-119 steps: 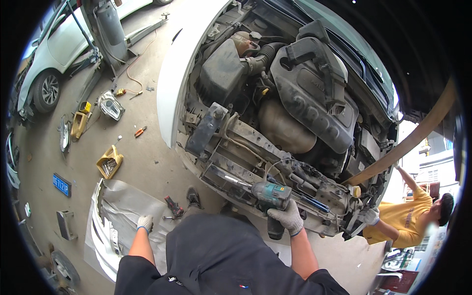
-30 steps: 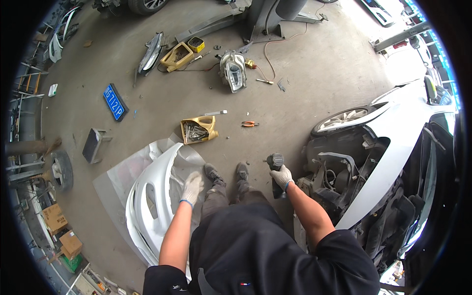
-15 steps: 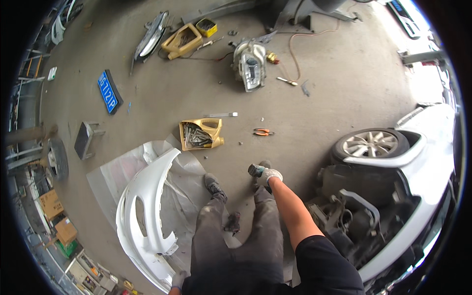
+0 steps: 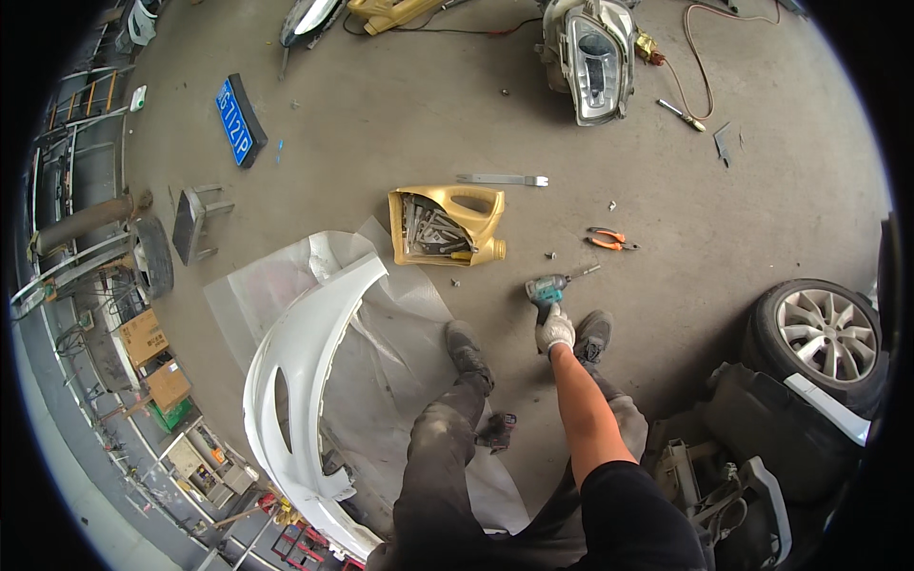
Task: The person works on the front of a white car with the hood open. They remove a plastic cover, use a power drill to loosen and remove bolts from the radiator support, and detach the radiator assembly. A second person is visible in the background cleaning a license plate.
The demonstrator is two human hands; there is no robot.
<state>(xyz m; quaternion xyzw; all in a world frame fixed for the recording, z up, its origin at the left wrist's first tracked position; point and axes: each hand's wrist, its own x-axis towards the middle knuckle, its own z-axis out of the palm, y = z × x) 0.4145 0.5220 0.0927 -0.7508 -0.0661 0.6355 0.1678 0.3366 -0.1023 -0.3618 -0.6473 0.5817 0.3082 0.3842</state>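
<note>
My right hand (image 4: pixel 555 331), in a pale work glove, is closed round the grip of a teal and black cordless drill (image 4: pixel 546 288). A long bit points from it toward the right, over the floor. Beyond the drill lie orange-handled pliers (image 4: pixel 609 239). Left of it stands a gold plastic jug with one side cut away (image 4: pixel 491 222), full of metal tools. On plastic sheeting (image 4: pixel 412 328) to my left rests a white car bumper (image 4: pixel 292 376). My left hand does not show.
A dark tool with red on it (image 4: pixel 497 431) lies between my legs. A flat metal bar (image 4: pixel 502 180), a headlight (image 4: pixel 597 71) and a hose (image 4: pixel 702 67) lie farther off. At right are a car wheel (image 4: pixel 826 333) and exposed car parts (image 4: pixel 724 500). A low stool (image 4: pixel 195 226) stands left.
My view has shifted right and closer to the floor. The drill now points right with its bit showing. My left hand, at the lower edge before, has left the view.
</note>
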